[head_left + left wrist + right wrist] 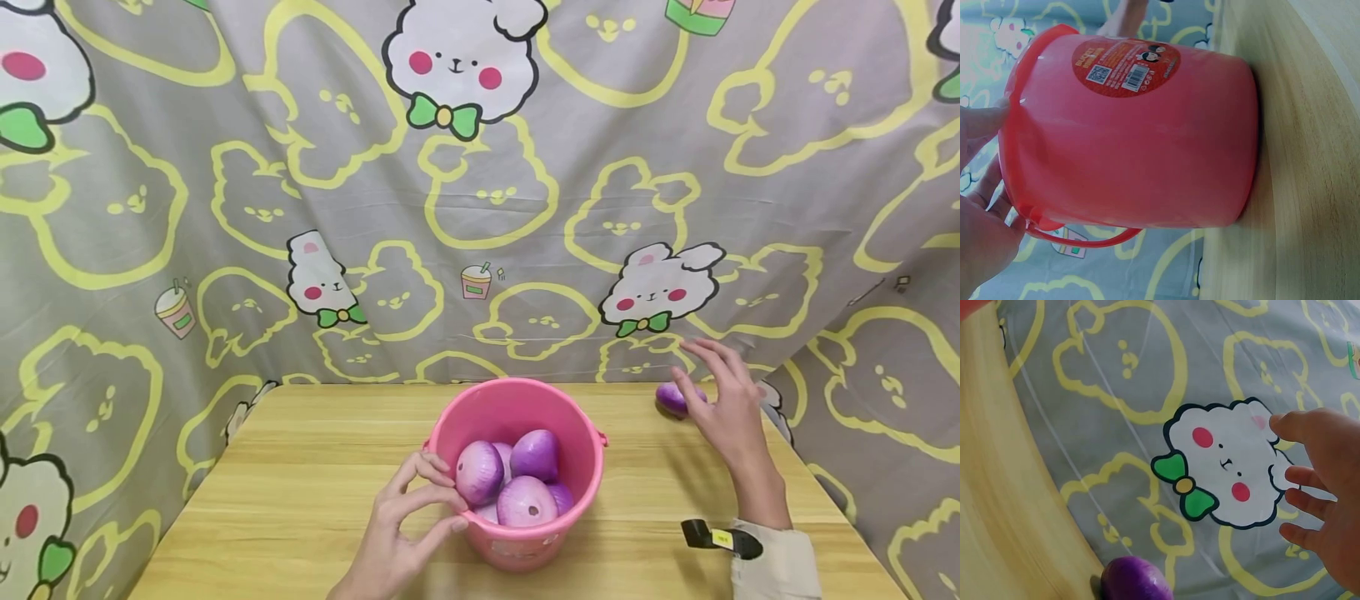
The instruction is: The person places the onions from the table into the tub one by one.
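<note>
A pink bucket [517, 554] stands upright on the wooden table. Several purple onions [480, 472] lie inside it, the lower ones partly hidden. My left hand [401, 521] holds the bucket's rim at the near left, with fingertips over the edge and thumb against it. The left wrist view shows the bucket's side [1129, 144] and that hand [988, 234] at the rim. Toward the table's far right corner lies a single purple onion [671, 398], also seen in the right wrist view as a purple onion [1136, 580]. Above and beside it hovers my right hand [731, 417], fingers spread, holding nothing.
A grey cloth [487, 208] with cartoon prints hangs behind the table [322, 475] and along both sides. The bucket's handle [1094, 240] hangs down along its outside. A black strap device [720, 537] sits on the right wrist, over a light sleeve.
</note>
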A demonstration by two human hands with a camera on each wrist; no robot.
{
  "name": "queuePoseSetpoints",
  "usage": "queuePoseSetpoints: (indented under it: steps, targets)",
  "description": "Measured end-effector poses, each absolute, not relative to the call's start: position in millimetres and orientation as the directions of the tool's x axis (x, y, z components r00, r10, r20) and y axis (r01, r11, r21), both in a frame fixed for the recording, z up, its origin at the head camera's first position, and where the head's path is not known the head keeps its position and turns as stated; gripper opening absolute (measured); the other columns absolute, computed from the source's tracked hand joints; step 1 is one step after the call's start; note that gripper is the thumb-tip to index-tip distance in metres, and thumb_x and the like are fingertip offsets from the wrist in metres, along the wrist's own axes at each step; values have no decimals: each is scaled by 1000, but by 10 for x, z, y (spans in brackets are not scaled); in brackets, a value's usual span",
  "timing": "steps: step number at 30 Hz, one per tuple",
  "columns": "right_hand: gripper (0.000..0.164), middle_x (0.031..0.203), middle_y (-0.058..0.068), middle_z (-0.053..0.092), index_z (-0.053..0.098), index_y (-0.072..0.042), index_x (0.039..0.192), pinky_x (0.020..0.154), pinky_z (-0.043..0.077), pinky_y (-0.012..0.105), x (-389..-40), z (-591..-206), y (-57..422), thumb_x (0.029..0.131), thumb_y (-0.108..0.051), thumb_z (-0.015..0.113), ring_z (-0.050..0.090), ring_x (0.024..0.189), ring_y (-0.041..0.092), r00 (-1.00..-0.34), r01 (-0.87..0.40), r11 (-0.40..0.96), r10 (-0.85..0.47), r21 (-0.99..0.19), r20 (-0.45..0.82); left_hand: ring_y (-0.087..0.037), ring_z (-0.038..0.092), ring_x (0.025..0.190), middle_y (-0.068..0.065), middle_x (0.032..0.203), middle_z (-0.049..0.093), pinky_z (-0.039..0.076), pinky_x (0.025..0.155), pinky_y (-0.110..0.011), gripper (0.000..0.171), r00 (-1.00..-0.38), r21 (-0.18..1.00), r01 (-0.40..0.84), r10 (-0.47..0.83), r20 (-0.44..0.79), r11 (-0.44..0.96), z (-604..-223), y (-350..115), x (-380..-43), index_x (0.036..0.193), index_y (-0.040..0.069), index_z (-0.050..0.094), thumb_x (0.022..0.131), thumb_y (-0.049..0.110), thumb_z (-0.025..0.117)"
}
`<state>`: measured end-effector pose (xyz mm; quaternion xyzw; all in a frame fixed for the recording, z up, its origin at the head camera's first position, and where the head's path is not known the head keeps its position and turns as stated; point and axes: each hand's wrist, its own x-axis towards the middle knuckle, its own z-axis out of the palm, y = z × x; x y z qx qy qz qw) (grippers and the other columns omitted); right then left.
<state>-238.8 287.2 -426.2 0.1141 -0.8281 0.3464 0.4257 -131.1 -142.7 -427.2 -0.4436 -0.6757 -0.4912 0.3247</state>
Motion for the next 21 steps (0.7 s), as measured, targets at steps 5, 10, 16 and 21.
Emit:
queuePoseSetpoints:
  steps: [5,10,16,21]
  targets:
    - [45,138,19,58,70,-7,128,87,35,63,-2428,-4313,2911,85,-3,81,52,125,46,-613,-473,742,110,-475,782,-26,56,107,-7,99,59,44,103,-34,16,-394,376,919,283,875,117,-4272,-1427,-1314,94,8,75,82,4,84]
    - [44,138,19,57,70,-7,127,87,33,63,-2452,-4363,2950,85,-4,81,51,127,46,-625,-458,742,122,-489,771,-26,56,107,-8,99,59,44,103,-34,15,-390,371,921,281,877,119,-4277,-1424,-1315,94,8,74,82,5,84]
    - [42,136,24,55,69,-6,128,98,19,79,-2493,-4463,3007,87,-7,79,48,126,49,-660,-429,736,140,-523,738,-26,56,107,-8,99,58,44,103,-33,15,-385,367,923,281,879,115,-4280,-1420,-1313,94,8,75,82,5,84]
    - [42,138,26,53,68,-3,127,100,23,80,-2508,-4521,3041,87,-7,79,46,127,50,-679,-413,737,143,-535,720,-26,56,108,-8,99,58,43,104,-33,15,-377,361,926,279,883,110,-4282,-1416,-1314,94,8,74,83,5,84]
